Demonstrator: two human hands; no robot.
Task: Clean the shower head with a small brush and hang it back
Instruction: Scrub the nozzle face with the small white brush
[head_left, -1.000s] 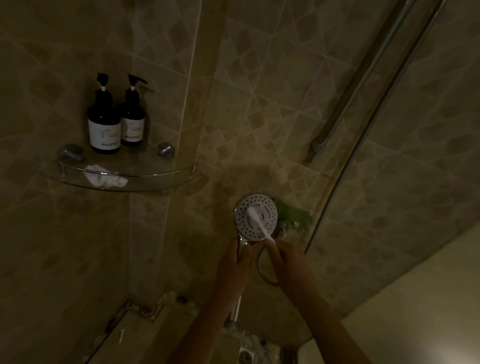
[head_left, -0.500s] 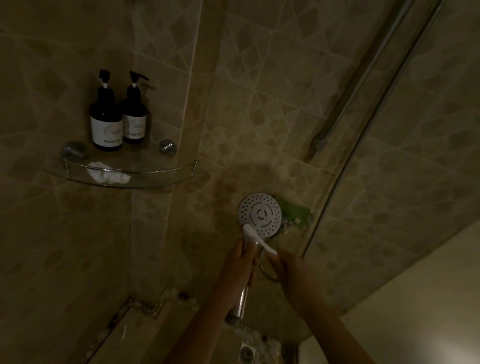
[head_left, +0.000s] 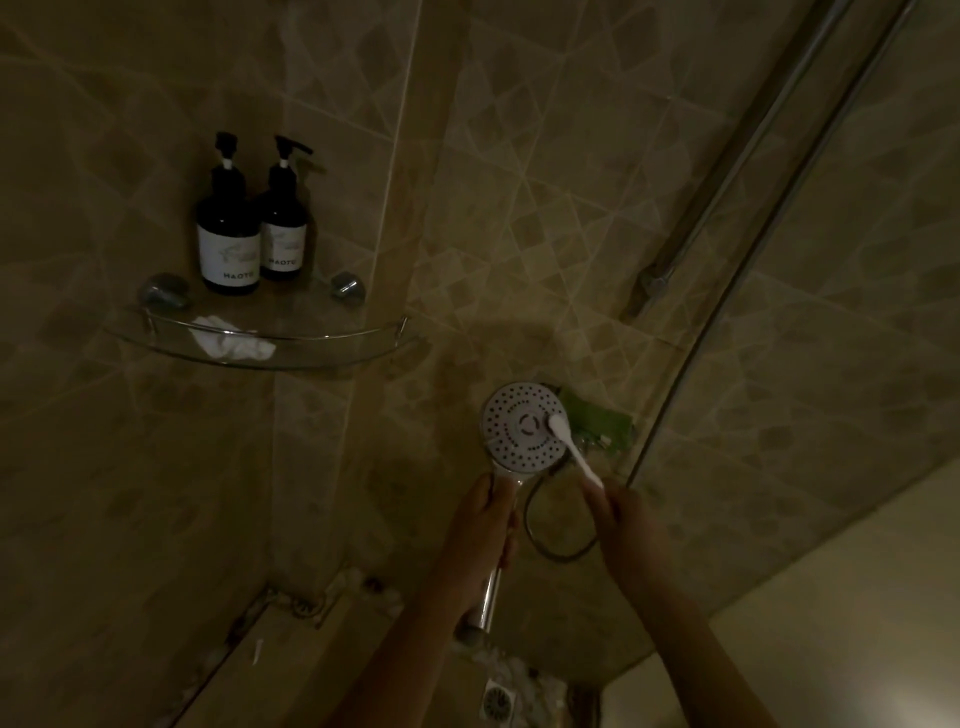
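The round white shower head (head_left: 519, 428) faces me in the lower middle of the head view, its chrome handle gripped by my left hand (head_left: 483, 525). My right hand (head_left: 621, 519) holds a small white brush (head_left: 571, 447) by the handle. The brush head rests on the right side of the shower face, just beside its centre ring. The metal hose (head_left: 558, 551) loops between my two hands. A chrome slide rail (head_left: 727, 192) runs diagonally up the tiled wall at the right.
A glass corner shelf (head_left: 311, 348) at the left carries two dark pump bottles (head_left: 228, 228) and a crumpled white cloth (head_left: 228, 340). A green item (head_left: 602, 421) sits on the wall behind the shower head. A floor drain (head_left: 496, 701) lies below.
The brush head has moved from the lower left rim of the shower face across to the right of its centre. My right hand shifted right with it; my left hand kept its grip.
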